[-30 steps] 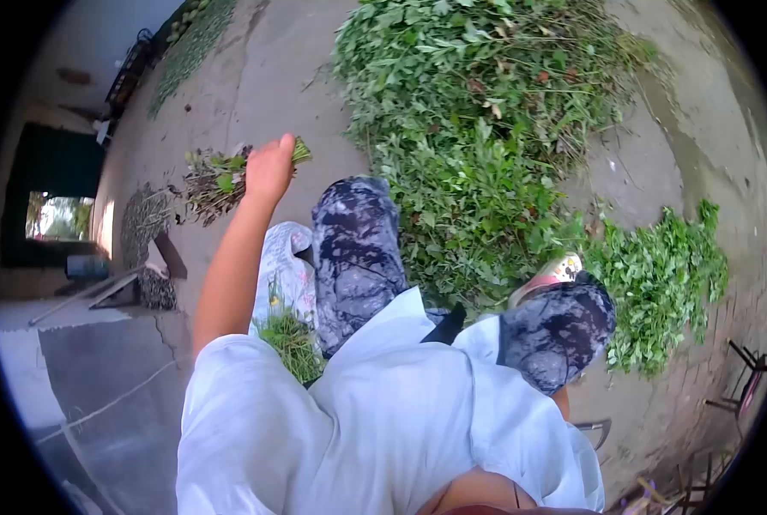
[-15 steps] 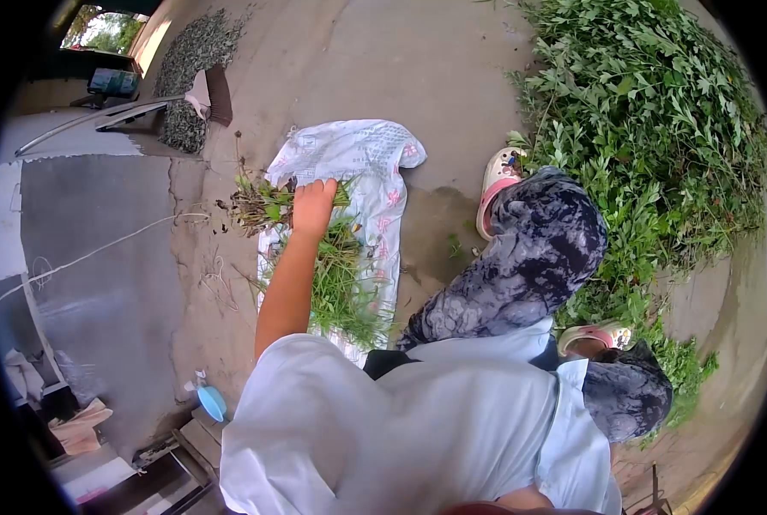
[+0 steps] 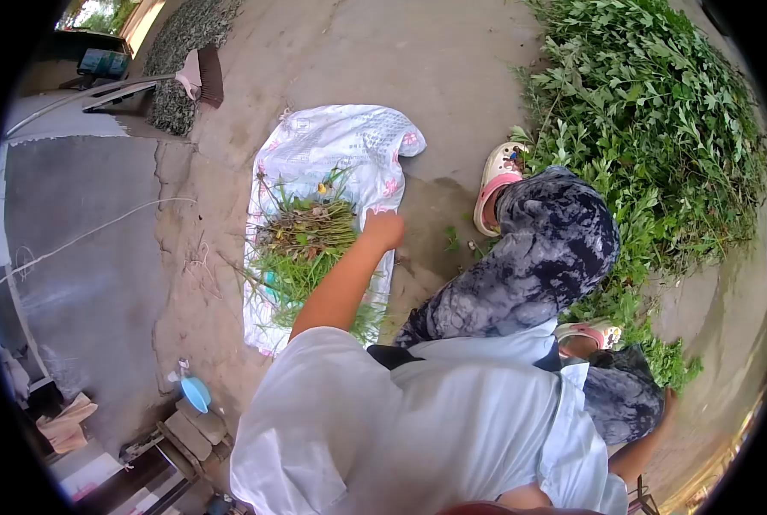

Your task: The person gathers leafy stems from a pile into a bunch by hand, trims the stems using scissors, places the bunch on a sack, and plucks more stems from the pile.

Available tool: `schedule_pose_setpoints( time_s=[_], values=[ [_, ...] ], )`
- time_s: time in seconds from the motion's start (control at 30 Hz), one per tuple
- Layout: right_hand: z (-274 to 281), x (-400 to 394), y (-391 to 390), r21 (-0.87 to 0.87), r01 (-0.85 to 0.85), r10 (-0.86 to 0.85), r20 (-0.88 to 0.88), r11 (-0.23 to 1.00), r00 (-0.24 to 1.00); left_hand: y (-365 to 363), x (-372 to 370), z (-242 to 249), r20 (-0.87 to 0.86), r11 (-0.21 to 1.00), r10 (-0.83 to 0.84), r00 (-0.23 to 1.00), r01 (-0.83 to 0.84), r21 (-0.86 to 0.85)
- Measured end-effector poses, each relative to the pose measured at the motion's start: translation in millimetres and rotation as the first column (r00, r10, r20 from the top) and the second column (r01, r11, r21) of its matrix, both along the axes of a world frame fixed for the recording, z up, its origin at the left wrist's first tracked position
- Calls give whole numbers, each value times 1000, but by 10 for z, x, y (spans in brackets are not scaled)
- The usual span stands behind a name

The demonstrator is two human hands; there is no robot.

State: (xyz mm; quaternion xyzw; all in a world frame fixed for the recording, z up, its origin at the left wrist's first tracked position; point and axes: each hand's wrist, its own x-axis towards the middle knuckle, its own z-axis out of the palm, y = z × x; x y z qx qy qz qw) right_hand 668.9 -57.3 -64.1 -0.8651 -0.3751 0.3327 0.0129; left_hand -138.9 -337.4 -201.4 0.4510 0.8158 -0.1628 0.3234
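Observation:
A white sack (image 3: 341, 142) with pink flower prints lies flat on the ground. On it rests a bunch of cut green plants (image 3: 311, 227), with brown stems and dry leaves across the top. My left hand (image 3: 384, 229) is at the sack's right edge, beside the bunch, with its fingers curled closed; it appears to pinch the edge, though the fingertips are partly hidden. My right hand (image 3: 669, 402) is barely visible beside my right knee at the lower right, so its fingers do not show.
A large heap of leafy green plants (image 3: 649, 129) covers the ground on the right, beside my clogs (image 3: 497, 184). A broom (image 3: 202, 77) lies at the upper left near a dark grey pile (image 3: 165, 94). A light-blue scoop (image 3: 196, 394) is at the lower left.
My left hand has let go of the plant bunch, which now lies on the sack, and has moved right to the sack's edge. My right arm has come into view at the lower right.

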Motion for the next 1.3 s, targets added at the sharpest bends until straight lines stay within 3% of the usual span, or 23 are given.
schedule_pose_setpoints(
  time_s=[0.07, 0.17, 0.27, 0.43, 0.53, 0.57, 0.63, 0.67, 0.7, 0.73, 0.77, 0.8, 0.83, 0.87, 0.9, 0.93, 0.97, 1.0, 1.03, 1.17, 1.23, 1.27, 1.3],
  values=[
    [150, -199, 216, 91, -94, 95, -15, 991, 995, 461, 102, 225, 90, 993, -112, 990, 115, -29],
    [418, -734, 354, 251, -272, 274, 28, 929, 961, 1072, 118, 806, 6, 945, -299, 954, 296, 140],
    [844, -1494, 240, 377, -465, 480, 61, 801, 875, 1717, 123, 1633, -244, 772, -519, 819, 572, 277],
    [955, -1974, 142, 238, -597, 603, 56, 766, 796, 2644, 617, 2658, -551, 449, -659, 512, 856, 258],
    [721, -2185, 122, 104, -763, 753, 127, 637, 646, 3349, 733, 2612, -636, 187, -738, 227, 974, 130],
    [582, -2255, 125, 43, -810, 801, 128, 585, 585, 3616, 792, 2520, -635, 174, -741, 218, 976, 133],
    [78, -2364, 122, -74, -849, 844, 183, 523, 504, 4183, 949, 2161, -335, 374, -588, 737, 614, 695],
    [-58, -2463, 132, -181, -854, 871, 170, 488, 462, 4316, 1001, 2034, -76, 450, -465, 882, 309, 838],
    [-234, -2544, 134, -283, -848, 894, 152, 449, 422, 4452, 1049, 1901, 209, 423, -347, 914, -47, 905],
    [-538, -2532, 140, -230, -849, 878, 170, 476, 447, 4473, 1177, 1669, 634, 408, -282, 720, -508, 758],
    [-835, -2520, 119, -181, -847, 864, 177, 500, 472, 4404, 1383, 1256, 961, 412, -227, 157, -879, 240],
    [-977, -2574, 102, -69, -810, 812, 82, 583, 578, 4252, 1617, 787, 936, 422, -129, -328, -872, -247],
    [-1104, -2651, 90, 37, -750, 751, -23, 660, 660, 3979, 1888, 387, 878, 449, 20, -478, -781, -435],
    [-1323, -2718, 79, 37, -751, 752, -31, 659, 658, 3648, 2241, 369, 940, 528, 315, -130, -799, -288],
    [-1591, -2777, 24, 122, -630, 637, -259, 767, 726, 3407, 2412, 55, 904, 716, 304, 302, -698, -8],
    [-1761, -2861, -35, 164, -476, 491, -482, 864, 725, 3155, 2537, -149, 807, 859, 162, 568, -484, 168],
    [-1776, -2975, -82, 116, -348, 347, -585, 930, 733, 2914, 2559, -555, 648, 883, -205, 734, -147, 446],
    [-1870, -3085, -115, 91, -263, 262, -612, 961, 746, 2733, 2615, -470, 472, 887, -337, 815, 108, 448],
    [-1994, -3183, -154, 60, -177, 174, -636, 982, 751, 2573, 2683, -399, 289, 850, -478, 830, 353, 392],
    [-2434, -3469, -180, 193, -102, 177, -427, 976, 887, 2416, 2724, -736, 434, 828, -553, 712, 407, 386],
    [-2646, -3553, -132, 331, 140, 6, -404, 933, 915, 2567, 2839, -762, 706, 923, -320, 632, 42, 382],
    [-2747, -3584, -84, 265, 271, -91, -540, 925, 837, 2654, 2912, -773, 844, 983, -29, 535, -139, 122],
    [-2710, -3593, -36, 263, 272, -92, -541, 926, 836, 2745, 2998, -785, 844, 983, -28, 536, -139, 121]
  ],
)
